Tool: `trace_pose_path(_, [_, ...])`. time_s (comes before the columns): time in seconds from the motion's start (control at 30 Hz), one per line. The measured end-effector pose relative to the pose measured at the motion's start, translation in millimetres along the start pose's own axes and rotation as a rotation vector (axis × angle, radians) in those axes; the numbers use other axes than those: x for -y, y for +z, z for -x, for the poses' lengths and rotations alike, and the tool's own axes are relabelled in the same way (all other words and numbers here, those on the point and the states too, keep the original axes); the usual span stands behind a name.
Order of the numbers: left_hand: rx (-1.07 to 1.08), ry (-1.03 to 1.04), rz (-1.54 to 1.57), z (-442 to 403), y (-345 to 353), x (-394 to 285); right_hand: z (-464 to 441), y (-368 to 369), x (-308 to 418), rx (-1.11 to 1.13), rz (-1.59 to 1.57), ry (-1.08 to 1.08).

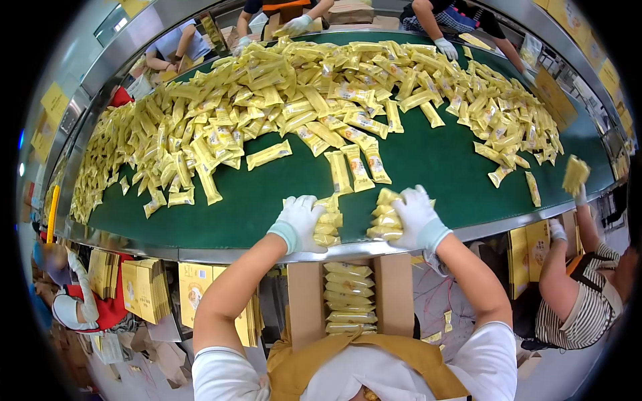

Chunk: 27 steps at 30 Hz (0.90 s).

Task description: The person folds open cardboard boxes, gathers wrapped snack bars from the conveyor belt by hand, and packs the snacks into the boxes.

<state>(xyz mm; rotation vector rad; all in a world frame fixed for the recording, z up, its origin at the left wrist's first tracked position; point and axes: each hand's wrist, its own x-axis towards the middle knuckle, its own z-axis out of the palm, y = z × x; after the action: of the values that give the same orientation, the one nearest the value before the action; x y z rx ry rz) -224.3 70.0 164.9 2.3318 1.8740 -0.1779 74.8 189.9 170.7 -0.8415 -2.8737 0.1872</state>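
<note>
My left hand (299, 222), in a white glove, is closed around a short stack of yellow snack packets (328, 227) at the near edge of the green table. My right hand (419, 217), gloved too, grips a second stack of yellow packets (386, 220). A gap separates the two stacks. Right below them, against my apron, stands an open cardboard box (305, 301) with a row of packets (349, 294) inside. Beyond my hands, three loose packets (358, 167) lie side by side on the green surface.
A large heap of yellow packets (287, 87) covers the far side of the green table (254, 194). Co-workers stand around it; a gloved hand (579, 194) at right holds packets. Folded yellow cartons (144, 291) stand at lower left, more cartons (528, 254) at right.
</note>
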Motion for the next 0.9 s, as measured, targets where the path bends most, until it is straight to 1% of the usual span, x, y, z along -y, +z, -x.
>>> trace_pose_path(0.03, [-0.014,-0.030,0.015,3.2,1.5,-1.8,0.7,-2.7,-0.1,-0.025,0.005,0.054])
trace_pose_path(0.07, [-0.028,-0.059,0.031,6.3,2.9,-4.1,2.3,-1.0,-0.6,-0.040,-0.013,0.161])
trace_pose_path(0.13, [-0.075,-0.106,0.069,10.9,6.4,-9.3,12.4,16.4,-4.0,0.066,0.015,0.279])
trace_pose_path(0.17, [-0.100,-0.126,0.086,11.7,7.4,-11.5,13.9,23.1,-4.6,0.059,0.050,0.280])
trace_pose_path(0.23, [-0.057,-0.171,0.074,7.7,7.6,-13.3,16.5,26.7,-1.0,0.042,0.125,0.281])
trace_pose_path(0.3, [-0.032,-0.203,0.074,6.6,6.6,-14.3,12.5,22.7,-4.3,0.126,0.033,0.354])
trace_pose_path(0.33, [-0.033,-0.212,0.077,6.3,4.5,-13.8,4.6,9.2,-0.3,0.164,-0.012,0.387])
trace_pose_path(0.37, [-0.035,-0.223,0.077,8.1,3.2,-12.8,2.8,-9.0,4.7,0.240,-0.186,0.519])
trace_pose_path(0.47, [-0.309,-0.345,0.396,24.6,12.9,8.0,25.5,-18.0,4.5,-0.087,-1.068,0.444])
trace_pose_path(0.5, [-0.463,-0.401,0.554,34.7,18.6,14.1,34.1,-50.1,22.8,-0.044,-1.082,0.397])
trace_pose_path(0.53, [-0.597,-0.377,0.694,44.8,32.7,26.1,46.0,-60.5,37.5,-0.132,-1.103,0.241])
trace_pose_path(0.6, [-0.647,-0.292,1.159,65.2,16.7,23.4,60.3,-98.1,65.3,-0.086,-0.581,-0.110])
trace_pose_path(0.63, [-0.661,-0.241,1.393,75.1,11.7,21.2,59.5,-114.4,87.7,0.098,-0.439,-0.133])
trace_pose_path(0.67, [-0.674,-0.152,1.493,84.0,13.6,17.6,55.1,-122.4,111.3,0.279,-0.291,-0.153])
trace_pose_path(0.73, [-0.693,0.044,1.693,96.4,17.3,6.1,62.8,-94.9,144.0,0.355,0.065,-0.367])
trace_pose_path(0.77, [-0.629,0.114,1.682,99.9,1.3,-10.0,64.7,-78.4,158.6,0.403,0.162,-0.424])
trace_pose_path(0.8, [-0.726,0.238,1.750,102.4,-31.8,-49.3,65.3,-61.5,170.0,0.451,0.261,-0.478])
trace_pose_path(0.83, [-0.541,0.090,2.014,99.5,-39.5,-64.6,64.4,-51.2,179.8,0.506,0.198,-0.487])
trace_pose_path(0.9, [-0.093,-0.255,2.467,92.4,-50.2,-85.1,61.3,-24.4,190.1,0.610,0.065,-0.504])
